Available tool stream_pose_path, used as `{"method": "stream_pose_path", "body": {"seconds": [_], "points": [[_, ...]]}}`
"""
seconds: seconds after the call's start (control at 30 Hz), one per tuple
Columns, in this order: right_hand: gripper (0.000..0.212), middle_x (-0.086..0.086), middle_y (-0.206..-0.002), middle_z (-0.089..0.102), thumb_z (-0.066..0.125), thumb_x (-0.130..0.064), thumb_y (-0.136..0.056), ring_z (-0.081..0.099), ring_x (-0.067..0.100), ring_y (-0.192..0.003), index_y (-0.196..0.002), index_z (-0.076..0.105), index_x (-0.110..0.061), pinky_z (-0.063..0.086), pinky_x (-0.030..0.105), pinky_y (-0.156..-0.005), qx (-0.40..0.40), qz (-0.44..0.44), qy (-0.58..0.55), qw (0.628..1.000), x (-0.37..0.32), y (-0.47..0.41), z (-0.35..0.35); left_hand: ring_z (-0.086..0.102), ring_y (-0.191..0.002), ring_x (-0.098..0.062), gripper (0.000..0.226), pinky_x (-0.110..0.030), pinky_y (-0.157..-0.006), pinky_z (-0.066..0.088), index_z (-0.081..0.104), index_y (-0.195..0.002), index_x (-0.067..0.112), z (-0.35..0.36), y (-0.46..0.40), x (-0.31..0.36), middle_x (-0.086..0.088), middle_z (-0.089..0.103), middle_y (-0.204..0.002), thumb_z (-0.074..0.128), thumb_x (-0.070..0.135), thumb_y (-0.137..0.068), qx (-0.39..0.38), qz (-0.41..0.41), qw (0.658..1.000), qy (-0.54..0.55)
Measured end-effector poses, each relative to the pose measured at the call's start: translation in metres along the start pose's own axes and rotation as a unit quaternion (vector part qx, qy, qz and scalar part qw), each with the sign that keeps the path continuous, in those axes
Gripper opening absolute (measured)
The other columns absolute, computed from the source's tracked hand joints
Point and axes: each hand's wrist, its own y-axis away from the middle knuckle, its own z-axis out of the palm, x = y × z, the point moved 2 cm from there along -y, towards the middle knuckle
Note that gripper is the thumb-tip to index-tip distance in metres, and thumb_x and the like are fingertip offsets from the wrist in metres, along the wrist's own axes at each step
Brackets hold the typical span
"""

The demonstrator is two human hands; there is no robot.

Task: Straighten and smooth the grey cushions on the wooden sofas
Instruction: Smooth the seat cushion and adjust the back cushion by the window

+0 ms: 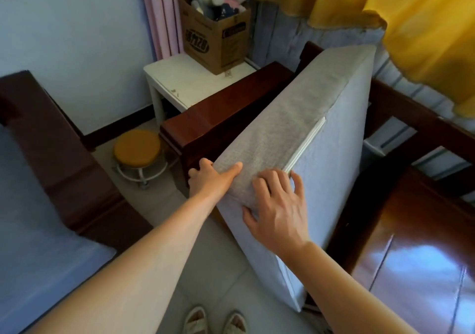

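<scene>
Head view: we note the sofa on the right with its glossy wooden seat bare, and a second sofa on the left with a grey pad lying on it. The cushion is off the seat and stands tilted on edge, its far corner high, leaning by the wooden armrest with its lower corner near the tiled floor. A white side table carries a cardboard box of soft toys; a small stool stands below it.

Our left hand grips the near upper corner, thumb on the textured face, fingers curled behind. Our right hand lies on the same face, fingers spread and a little bent, pressing rather than grasping.

We judge the step to be repositioning: the cushion is held up, not yet laid. Next it must be lowered flat onto the bare seat, squared to the frame, then smoothed.
</scene>
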Motion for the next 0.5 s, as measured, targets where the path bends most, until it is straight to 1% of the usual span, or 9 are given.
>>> {"method": "stream_pose_path", "body": {"seconds": [0.07,0.13,0.2,0.27,0.3,0.37,0.4,0.5], "points": [[0.031,0.006,-0.094,0.058,0.068,-0.030,-0.068,0.055,0.028,-0.092,-0.088,0.061,-0.008,0.037,0.049,-0.094,0.000,0.005,0.000,1.000,0.002,0.003,-0.003,0.052,-0.113,-0.033,0.078,-0.036,-0.086,0.044,0.039,-0.129,0.012,0.006,0.005,0.004,-0.012,0.045,-0.131,0.062,0.065,-0.076,0.012,0.012,1.000,0.018],[0.031,0.007,-0.094,0.059,0.069,-0.029,-0.068,0.055,0.028,-0.094,-0.088,0.062,-0.007,0.036,0.049,-0.095,0.005,0.011,0.002,1.000,0.006,0.008,-0.006,0.054,-0.112,-0.034,0.077,-0.038,-0.087,0.046,0.041,-0.124,0.009,0.011,0.010,0.007,-0.013,0.051,-0.128,0.063,0.065,-0.075,0.027,0.022,0.999,0.009],[0.032,0.007,-0.096,0.059,0.069,-0.029,-0.068,0.055,0.028,-0.096,-0.090,0.062,-0.006,0.037,0.049,-0.096,0.010,0.019,-0.001,1.000,0.012,0.018,-0.014,0.055,-0.111,-0.034,0.078,-0.041,-0.090,0.047,0.042,-0.122,0.008,0.017,0.021,0.012,-0.013,0.054,-0.126,0.063,0.066,-0.074,0.039,0.037,0.999,0.001],[0.034,0.008,-0.098,0.059,0.070,-0.028,-0.067,0.055,0.029,-0.099,-0.091,0.063,-0.006,0.038,0.050,-0.096,0.017,0.022,-0.009,1.000,0.015,0.025,-0.017,0.055,-0.111,-0.034,0.080,-0.040,-0.090,0.047,0.042,-0.125,0.007,0.021,0.029,0.013,-0.013,0.052,-0.127,0.063,0.065,-0.075,0.042,0.042,0.998,0.003],[0.035,0.008,-0.099,0.059,0.070,-0.029,-0.066,0.056,0.029,-0.100,-0.091,0.063,-0.005,0.038,0.050,-0.096,0.021,0.025,-0.012,0.999,0.018,0.030,-0.020,0.055,-0.112,-0.034,0.081,-0.037,-0.087,0.046,0.041,-0.128,0.007,0.024,0.034,0.015,-0.013,0.050,-0.128,0.062,0.065,-0.076,0.040,0.047,0.998,-0.005],[0.038,0.007,-0.101,0.060,0.071,-0.030,-0.065,0.056,0.029,-0.102,-0.092,0.063,-0.005,0.038,0.051,-0.096,0.034,0.031,-0.014,0.999,0.026,0.040,-0.028,0.052,-0.114,-0.033,0.082,-0.033,-0.081,0.039,0.038,-0.136,0.010,0.031,0.048,0.022,-0.013,0.045,-0.131,0.058,0.065,-0.079,0.029,0.055,0.997,-0.035],[0.039,0.007,-0.102,0.060,0.071,-0.030,-0.065,0.055,0.028,-0.102,-0.093,0.063,-0.005,0.039,0.051,-0.095,0.039,0.034,-0.016,0.999,0.030,0.046,-0.032,0.052,-0.114,-0.033,0.083,-0.033,-0.080,0.037,0.037,-0.138,0.011,0.034,0.055,0.026,-0.013,0.044,-0.132,0.057,0.066,-0.080,0.026,0.059,0.997,-0.048],[0.041,0.008,-0.103,0.059,0.072,-0.032,-0.066,0.054,0.028,-0.104,-0.095,0.063,-0.004,0.040,0.052,-0.092,0.052,0.042,-0.020,0.998,0.045,0.065,-0.045,0.051,-0.116,-0.035,0.085,-0.037,-0.084,0.040,0.036,-0.140,0.013,0.047,0.079,0.036,-0.014,0.042,-0.133,0.056,0.068,-0.079,0.034,0.068,0.995,-0.068]]}}
